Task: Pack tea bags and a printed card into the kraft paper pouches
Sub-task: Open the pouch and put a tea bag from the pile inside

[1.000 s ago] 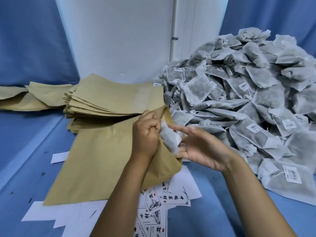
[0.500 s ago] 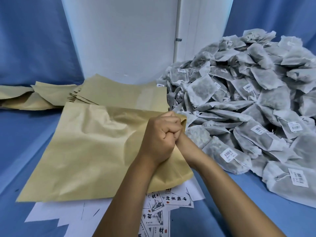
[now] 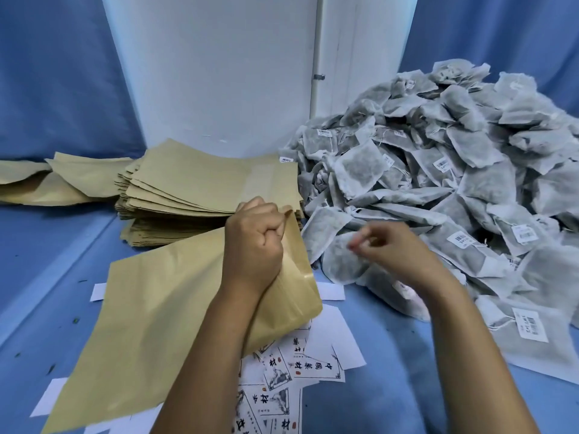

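We see the left hand (image 3: 253, 245) curled into a fist, pinching the top edge of a kraft paper pouch (image 3: 163, 333) at its mouth; the pouch is matte tan, flat and rectangular, creased softly, and slants from the fist down toward the near left. Taking this pouch as our landmark: just behind it stands a neat stack of pouches (image 3: 200, 189) of the same tan paper, edges layered like leaves, and farther left of that stack lie loose pouches (image 3: 62, 183), limp and overlapping. To the pouch's right rises the heap of tea bags (image 3: 454, 170), grey fibrous sachets, square and pillowy, some with white barcode labels and thin strings. The right hand (image 3: 391, 249) hovers at the heap's near edge, right of the pouch mouth, motion-blurred, its fingers bent; whether it pinches anything we cannot tell. Under and in front of the pouch's near right corner lie the printed cards (image 3: 310, 368), white, glossy-looking rectangles with black characters and small red seals. All rests on a smooth blue tabletop (image 3: 376, 386)
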The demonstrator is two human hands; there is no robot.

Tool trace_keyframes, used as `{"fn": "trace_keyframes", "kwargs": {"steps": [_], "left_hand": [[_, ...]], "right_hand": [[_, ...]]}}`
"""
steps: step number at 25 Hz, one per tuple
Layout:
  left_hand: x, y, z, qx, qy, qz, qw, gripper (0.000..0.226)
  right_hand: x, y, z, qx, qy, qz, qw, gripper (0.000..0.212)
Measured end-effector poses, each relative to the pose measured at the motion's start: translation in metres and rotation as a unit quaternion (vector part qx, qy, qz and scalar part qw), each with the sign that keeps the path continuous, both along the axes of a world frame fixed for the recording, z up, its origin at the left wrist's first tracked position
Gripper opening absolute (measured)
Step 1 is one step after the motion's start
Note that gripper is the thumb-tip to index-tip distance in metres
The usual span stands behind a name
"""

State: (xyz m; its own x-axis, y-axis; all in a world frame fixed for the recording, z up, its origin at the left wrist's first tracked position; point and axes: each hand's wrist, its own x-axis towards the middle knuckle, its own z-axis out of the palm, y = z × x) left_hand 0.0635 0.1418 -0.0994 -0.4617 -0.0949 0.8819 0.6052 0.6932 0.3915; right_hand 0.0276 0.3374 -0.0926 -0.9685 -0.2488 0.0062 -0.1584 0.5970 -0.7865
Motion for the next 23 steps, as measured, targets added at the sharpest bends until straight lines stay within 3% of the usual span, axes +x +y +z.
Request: {"fn": "trace_keyframes", "kwargs": {"steps": [1,2,3,4,6,9,12,16,18,20,22,23], "left_hand": [[0.0,-0.001,-0.002,0.013,-0.004,0.018,1.0,0.019],[0.0,0.001,-0.002,0.015,-0.004,0.027,1.0,0.018],[-0.001,0.004,-0.003,0.012,-0.005,0.027,1.0,0.018],[-0.002,0.005,-0.004,0.008,-0.006,0.022,1.0,0.019],[-0.004,0.005,-0.009,0.003,0.0,0.01,1.0,0.021],[-0.004,0.001,-0.013,-0.054,0.026,-0.003,0.998,0.021],[-0.003,0.004,-0.015,-0.109,0.048,-0.036,0.992,0.014],[-0.006,0.002,-0.017,-0.099,0.043,-0.035,0.994,0.018],[-0.006,0.001,-0.017,-0.094,0.037,-0.024,0.995,0.019],[-0.005,0.001,-0.017,-0.092,0.035,-0.027,0.995,0.018],[-0.006,0.001,-0.019,-0.086,0.034,-0.036,0.995,0.016],[-0.006,0.001,-0.019,-0.084,0.034,-0.04,0.995,0.015]], "right_hand": [[-0.015,0.019,-0.016,0.169,0.045,-0.094,0.98,0.017],[-0.02,0.028,-0.024,0.322,0.013,-0.143,0.936,0.036],[-0.026,0.03,-0.037,0.413,-0.032,-0.148,0.898,0.052],[-0.029,0.028,-0.047,0.427,-0.058,-0.129,0.893,0.057],[-0.033,0.021,-0.05,0.344,0.001,-0.116,0.932,0.046],[-0.043,0.009,-0.052,0.21,0.152,-0.073,0.963,0.063],[-0.053,-0.007,-0.066,0.217,0.105,0.024,0.97,0.075],[-0.057,-0.013,-0.08,0.207,0.11,-0.015,0.972,0.081],[-0.056,-0.012,-0.074,0.237,0.151,-0.056,0.958,0.086],[-0.06,-0.009,-0.061,0.235,0.278,-0.095,0.926,0.078],[-0.068,-0.014,-0.047,0.216,0.397,-0.05,0.891,0.074],[-0.073,-0.02,-0.042,0.219,0.398,0.017,0.891,0.077]]}}
